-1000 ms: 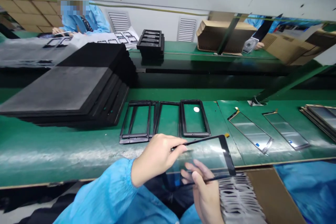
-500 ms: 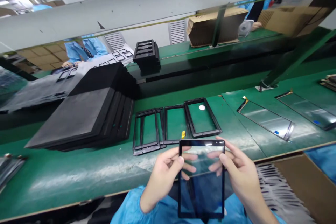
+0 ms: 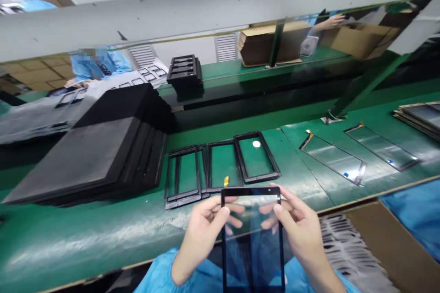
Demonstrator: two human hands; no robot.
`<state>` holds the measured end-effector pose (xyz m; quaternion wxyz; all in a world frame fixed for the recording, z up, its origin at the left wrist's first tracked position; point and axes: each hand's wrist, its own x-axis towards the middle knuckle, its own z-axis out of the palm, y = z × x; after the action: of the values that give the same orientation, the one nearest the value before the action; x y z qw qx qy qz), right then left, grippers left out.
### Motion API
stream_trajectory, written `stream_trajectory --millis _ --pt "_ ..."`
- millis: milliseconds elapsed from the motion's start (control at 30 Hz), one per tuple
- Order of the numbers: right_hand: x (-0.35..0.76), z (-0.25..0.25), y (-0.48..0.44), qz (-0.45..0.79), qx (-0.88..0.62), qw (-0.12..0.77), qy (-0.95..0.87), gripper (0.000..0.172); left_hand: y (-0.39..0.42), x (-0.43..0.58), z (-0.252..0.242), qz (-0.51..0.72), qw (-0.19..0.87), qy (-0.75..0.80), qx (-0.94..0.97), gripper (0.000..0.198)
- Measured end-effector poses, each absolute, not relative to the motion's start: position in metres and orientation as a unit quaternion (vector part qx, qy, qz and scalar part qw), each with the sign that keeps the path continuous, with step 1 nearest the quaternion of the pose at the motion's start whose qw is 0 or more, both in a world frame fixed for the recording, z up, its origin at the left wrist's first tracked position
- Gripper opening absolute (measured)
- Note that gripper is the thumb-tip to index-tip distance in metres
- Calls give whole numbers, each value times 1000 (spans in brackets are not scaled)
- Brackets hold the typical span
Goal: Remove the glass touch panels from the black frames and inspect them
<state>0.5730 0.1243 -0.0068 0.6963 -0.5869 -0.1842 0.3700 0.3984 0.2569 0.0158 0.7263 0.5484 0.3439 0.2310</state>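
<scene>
Between my hands is a black-bordered clear glass touch panel [image 3: 252,256], held upright over the bench's front edge. My left hand [image 3: 209,222] pinches its left border, thumb in front and fingers behind. On the opposite border my right hand [image 3: 295,224] grips the same way, and the fingers of both hands show through the glass. A small orange flex tab [image 3: 226,181] sticks up beside the panel's top left corner. Just beyond lie several black rectangular frames [image 3: 257,158], some overlapping; a white round spot shows inside the rightmost.
A tall stack of black sheets [image 3: 92,146] stands at left. Two clear glass panels [image 3: 332,158] with flex tails lie at right, near a green post [image 3: 364,84]. Black trays [image 3: 185,71] and cardboard [image 3: 275,43] sit on the far bench, where co-workers in blue sit. A carton [image 3: 381,238] is below right.
The view has shifted slightly, so the bench items appear further left. Both hands keep hold of the glass panel, which sits a little lower and further left in view. A co-worker's hand has risen.
</scene>
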Motion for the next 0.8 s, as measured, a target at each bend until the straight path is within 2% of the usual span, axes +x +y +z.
stream_trajectory --millis 167,233,300,400,500,600,733,800 --pt "566 -4 129 413 -593 668 -181 53 263 393 27 222 720 348 558 38" --pt "574 -9 132 423 -586 667 -180 52 274 378 39 261 699 372 552 36" --pt "589 -20 138 424 -583 670 -177 51 294 350 60 346 643 408 548 40" --pt "614 -44 145 405 -613 657 -170 48 341 287 103 500 503 472 523 50" --pt "628 -71 149 370 -656 636 -167 46 402 221 141 583 396 542 458 45" --pt "626 -93 151 349 -672 626 -187 44 453 178 156 594 346 596 415 41" --pt "619 -107 152 326 -688 609 -222 40 485 162 146 564 312 651 400 20" --pt "621 -110 152 324 -688 608 -227 40 488 163 140 541 294 670 414 17"
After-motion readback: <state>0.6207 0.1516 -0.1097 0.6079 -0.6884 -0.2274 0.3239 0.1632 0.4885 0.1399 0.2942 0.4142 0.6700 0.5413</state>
